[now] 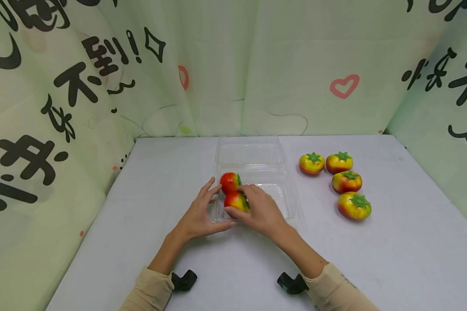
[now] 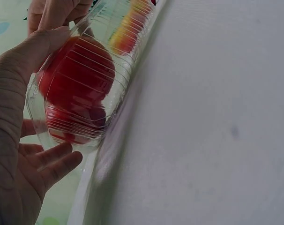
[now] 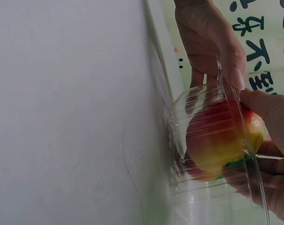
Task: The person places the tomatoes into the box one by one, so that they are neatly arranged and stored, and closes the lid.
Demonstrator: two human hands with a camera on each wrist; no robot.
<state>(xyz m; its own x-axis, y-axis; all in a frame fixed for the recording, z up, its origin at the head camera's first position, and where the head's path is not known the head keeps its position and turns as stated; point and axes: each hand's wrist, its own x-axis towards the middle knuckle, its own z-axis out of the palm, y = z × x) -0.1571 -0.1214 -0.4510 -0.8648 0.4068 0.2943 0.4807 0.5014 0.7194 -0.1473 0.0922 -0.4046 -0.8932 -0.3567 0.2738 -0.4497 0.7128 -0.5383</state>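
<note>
A clear plastic clamshell box lies with its lid folded back behind it. Two red-and-yellow tomatoes sit at its left side, a rear tomato and a front tomato. My right hand holds the front tomato, thumb at its near side and fingers at its far right. Through the ribbed box wall, this tomato shows in the right wrist view. My left hand reaches around the box's left front corner with fingers spread; its index fingertip is right by the rear tomato and its thumb is at the front rim.
To the right of the box stand several more tomatoes with green tops, among them a back-left one and a front one. They rest on a white table. Printed curtains hang behind and along both sides.
</note>
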